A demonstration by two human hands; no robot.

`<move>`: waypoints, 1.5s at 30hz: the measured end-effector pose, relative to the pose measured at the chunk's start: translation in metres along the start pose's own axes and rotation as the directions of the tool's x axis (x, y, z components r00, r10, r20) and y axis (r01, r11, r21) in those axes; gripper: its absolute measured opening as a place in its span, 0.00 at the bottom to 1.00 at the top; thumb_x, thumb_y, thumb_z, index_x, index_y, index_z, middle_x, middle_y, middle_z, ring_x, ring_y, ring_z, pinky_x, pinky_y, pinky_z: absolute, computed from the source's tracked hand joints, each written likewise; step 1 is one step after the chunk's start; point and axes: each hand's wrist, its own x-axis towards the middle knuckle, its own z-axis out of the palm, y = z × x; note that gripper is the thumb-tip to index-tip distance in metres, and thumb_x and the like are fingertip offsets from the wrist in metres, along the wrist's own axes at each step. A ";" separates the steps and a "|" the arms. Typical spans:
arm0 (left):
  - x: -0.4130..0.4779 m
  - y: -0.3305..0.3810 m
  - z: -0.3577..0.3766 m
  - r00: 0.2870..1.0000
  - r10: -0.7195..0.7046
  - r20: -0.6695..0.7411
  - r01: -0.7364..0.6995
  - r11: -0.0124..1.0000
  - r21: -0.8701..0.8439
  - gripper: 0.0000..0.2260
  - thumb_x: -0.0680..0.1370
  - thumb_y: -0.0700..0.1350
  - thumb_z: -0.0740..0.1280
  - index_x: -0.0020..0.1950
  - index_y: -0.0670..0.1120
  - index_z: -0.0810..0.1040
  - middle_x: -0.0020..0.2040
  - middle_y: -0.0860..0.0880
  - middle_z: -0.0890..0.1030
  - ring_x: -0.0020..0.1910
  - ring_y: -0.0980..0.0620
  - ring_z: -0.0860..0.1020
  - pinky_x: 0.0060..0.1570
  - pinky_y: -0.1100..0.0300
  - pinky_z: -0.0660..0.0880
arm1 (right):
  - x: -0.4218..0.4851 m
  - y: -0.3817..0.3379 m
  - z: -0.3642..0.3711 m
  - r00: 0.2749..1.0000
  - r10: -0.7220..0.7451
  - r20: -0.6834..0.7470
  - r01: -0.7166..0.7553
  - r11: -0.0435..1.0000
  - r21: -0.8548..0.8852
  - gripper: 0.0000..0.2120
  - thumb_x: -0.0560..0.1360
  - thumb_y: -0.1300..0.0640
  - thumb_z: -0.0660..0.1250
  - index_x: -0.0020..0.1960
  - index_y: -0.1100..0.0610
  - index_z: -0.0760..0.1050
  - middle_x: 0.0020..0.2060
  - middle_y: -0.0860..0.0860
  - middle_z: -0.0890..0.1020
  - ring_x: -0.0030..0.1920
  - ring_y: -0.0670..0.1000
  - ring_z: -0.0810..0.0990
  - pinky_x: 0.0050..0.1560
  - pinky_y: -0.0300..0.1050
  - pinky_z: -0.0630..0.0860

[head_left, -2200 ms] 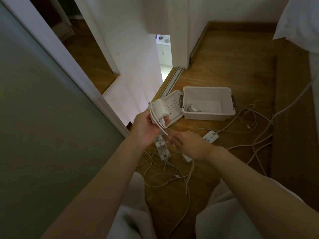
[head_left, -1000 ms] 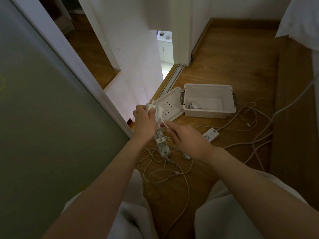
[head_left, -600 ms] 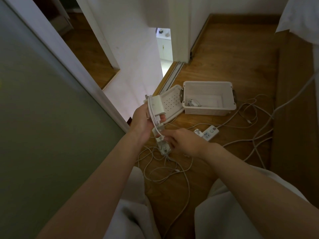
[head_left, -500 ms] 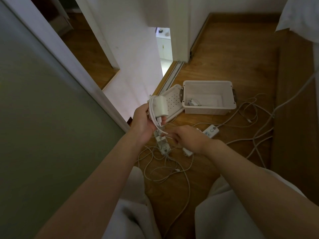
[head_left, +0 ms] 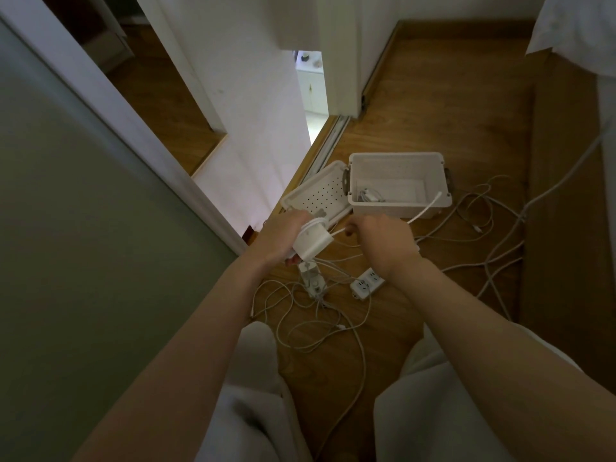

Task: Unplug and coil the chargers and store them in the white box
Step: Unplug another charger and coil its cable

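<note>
My left hand (head_left: pixel 281 236) grips a white charger block (head_left: pixel 311 242) with its cable wound around it. My right hand (head_left: pixel 378 235) pinches that charger's white cable (head_left: pixel 428 208), whose free end sticks up over the rim of the white box (head_left: pixel 400 208). The open box sits on the wood floor ahead, with a coiled charger (head_left: pixel 370 196) inside. Its perforated lid (head_left: pixel 318 195) lies open to the left. Below my hands lie a white power strip (head_left: pixel 366 283) and another plugged charger (head_left: pixel 311 278) among loose cables (head_left: pixel 316 325).
More white cables (head_left: pixel 483 225) trail across the floor to the right, toward a wooden bed frame (head_left: pixel 566 228). A glass sliding door (head_left: pixel 83 261) stands close on my left, with a floor track (head_left: pixel 328 141) beyond. My knees in light trousers (head_left: pixel 253 411) are at the bottom.
My right hand rose from below the charger up level with it, drawing the cable's end taut toward the box. The charger in my left hand has tipped over sideways.
</note>
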 end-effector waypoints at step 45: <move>0.010 0.008 0.001 0.937 -0.279 0.212 0.274 0.203 -0.940 0.25 0.76 0.62 0.61 0.60 0.43 0.73 0.40 0.43 0.75 0.35 0.52 0.74 0.38 0.62 0.72 | -0.004 -0.035 0.003 0.991 -0.024 0.129 -0.112 0.353 0.929 0.07 0.81 0.58 0.56 0.46 0.54 0.71 0.32 0.45 0.74 0.25 0.35 0.73 0.27 0.27 0.66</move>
